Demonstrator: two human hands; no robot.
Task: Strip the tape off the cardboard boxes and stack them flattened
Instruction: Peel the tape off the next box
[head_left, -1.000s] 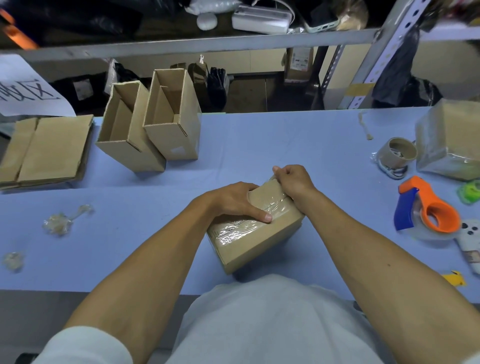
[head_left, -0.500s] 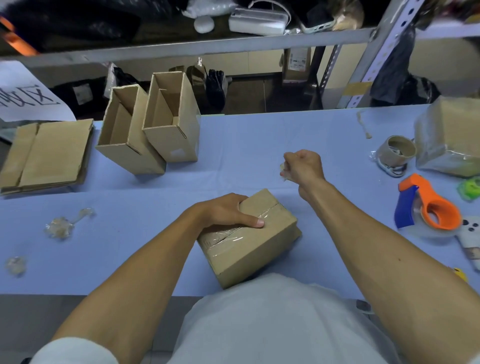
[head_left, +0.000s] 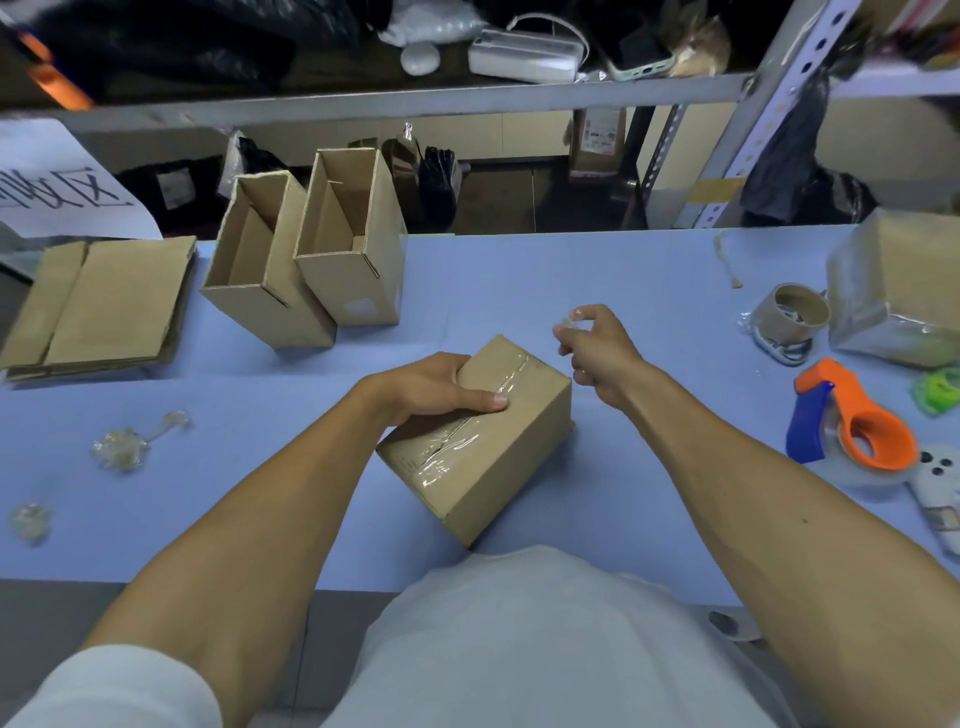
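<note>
Blue table (head_left: 597, 270): left hand (head_left: 426, 387) gripping diagonal taped box (head_left: 483, 436), right hand (head_left: 597, 353) pinching tape scrap (head_left: 571, 318).

On my right I see an orange and blue tape dispenser (head_left: 852, 428) lying on the blue bench (head_left: 623, 270), with a near-empty tape roll (head_left: 792, 314) beyond it beside a plastic-wrapped bundle (head_left: 898, 296). A white paper sign (head_left: 57, 187) hangs at far left, and a white case (head_left: 522, 54) sits on the metal shelf (head_left: 415, 98) above.

Wrapped parcel (head_left: 904, 291) cut off at right edge; scrap (head_left: 571, 318) in right hand (head_left: 597, 358) too small to identify.
</note>
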